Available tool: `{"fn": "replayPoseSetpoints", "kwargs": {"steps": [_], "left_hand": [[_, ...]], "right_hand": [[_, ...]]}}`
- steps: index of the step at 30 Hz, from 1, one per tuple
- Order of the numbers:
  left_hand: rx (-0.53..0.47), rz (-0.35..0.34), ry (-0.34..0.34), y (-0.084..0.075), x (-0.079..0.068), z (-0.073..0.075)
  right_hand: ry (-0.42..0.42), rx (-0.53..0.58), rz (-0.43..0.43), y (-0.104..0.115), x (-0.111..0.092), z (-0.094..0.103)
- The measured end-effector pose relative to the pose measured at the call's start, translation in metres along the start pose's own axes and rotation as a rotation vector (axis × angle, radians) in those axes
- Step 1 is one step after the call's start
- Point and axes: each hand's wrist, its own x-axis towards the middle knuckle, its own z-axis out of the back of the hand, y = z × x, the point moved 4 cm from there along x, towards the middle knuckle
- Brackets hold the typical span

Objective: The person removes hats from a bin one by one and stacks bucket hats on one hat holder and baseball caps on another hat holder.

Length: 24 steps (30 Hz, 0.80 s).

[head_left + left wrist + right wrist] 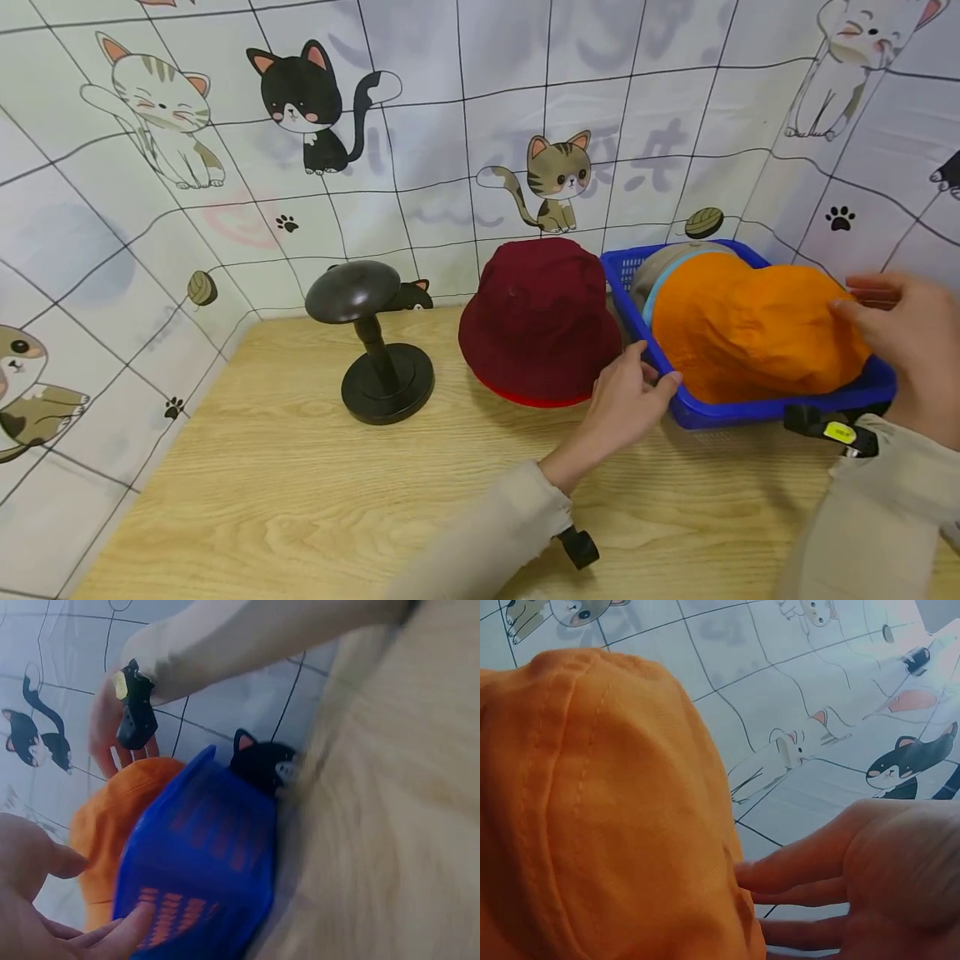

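Note:
An orange bucket hat (757, 325) with a light blue edge lies in a blue plastic basket (780, 410), over a grey hat (648, 271) that is mostly covered. At the hat's right side is my right hand (915, 329), its thumb tip right at the fabric and its fingers extended. My left hand (626, 400) is at the basket's near left corner, thumb and fingers spread apart beside the rim. Just left of that hand, a maroon bucket hat (540, 321) with a red lower edge stands brim down on the table.
A black hat stand (371, 333) with a domed top and round base stands to the left on the wooden table (300, 500). Cat-printed sheeting (427, 167) lines the back and sides. Each wrist carries a black camera mount (577, 546).

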Motion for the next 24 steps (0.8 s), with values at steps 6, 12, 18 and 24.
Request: {"fn": "replayPoseSetpoints", "kwargs": {"steps": [6, 12, 18, 24], "left_hand": [[-0.277, 0.145, 0.001, 0.005, 0.010, -0.017], [-0.537, 0.209, -0.004, 0.012, 0.012, -0.019], [-0.644, 0.238, 0.064, 0.014, 0.010, -0.018], [-0.635, 0.233, 0.082, 0.014, 0.009, -0.018]], "right_hand": [[0.070, -0.018, -0.055, -0.007, 0.003, -0.004], [-0.012, 0.122, -0.214, -0.011, 0.003, -0.005], [-0.069, 0.270, -0.352, -0.006, -0.003, -0.003], [-0.224, 0.400, -0.375, 0.004, -0.005, -0.001]]}}
